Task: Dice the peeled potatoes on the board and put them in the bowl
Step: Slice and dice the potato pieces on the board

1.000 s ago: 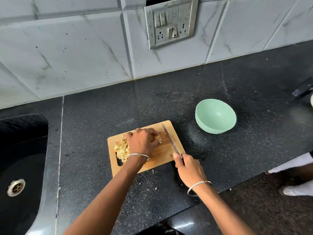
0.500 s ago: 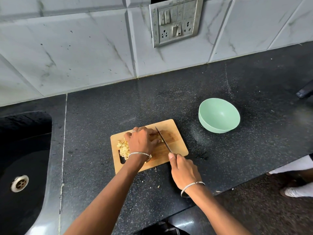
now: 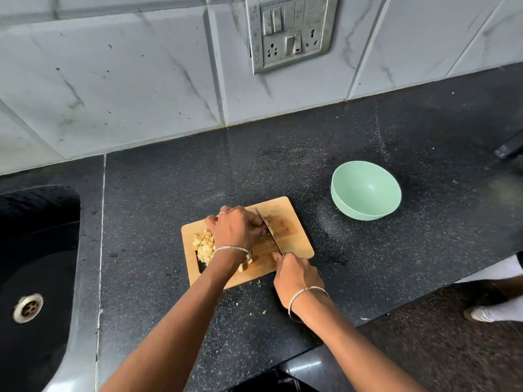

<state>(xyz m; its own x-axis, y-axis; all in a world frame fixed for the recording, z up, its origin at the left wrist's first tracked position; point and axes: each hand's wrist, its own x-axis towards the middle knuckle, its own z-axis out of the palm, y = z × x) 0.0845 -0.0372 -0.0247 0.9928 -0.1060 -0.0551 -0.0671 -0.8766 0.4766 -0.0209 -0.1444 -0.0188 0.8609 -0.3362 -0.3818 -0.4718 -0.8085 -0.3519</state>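
Note:
A small wooden cutting board (image 3: 291,236) lies on the black counter. A heap of pale diced potato (image 3: 204,246) sits on its left part. My left hand (image 3: 237,229) is curled over the board's middle, pressing on a potato piece that it hides almost fully. My right hand (image 3: 297,275) grips the handle of a knife (image 3: 270,232), whose blade rests on the board right against my left fingers. The mint-green bowl (image 3: 365,190) stands empty to the right of the board, apart from both hands.
A black sink (image 3: 34,264) with a metal drain fills the left side. A tiled wall with a switch plate (image 3: 288,32) rises behind. The counter's front edge runs close below my right wrist. Someone's feet (image 3: 492,312) show at the lower right.
The knife has shifted left across the board until its blade meets my left fingers. My left hand has stayed on the potato piece.

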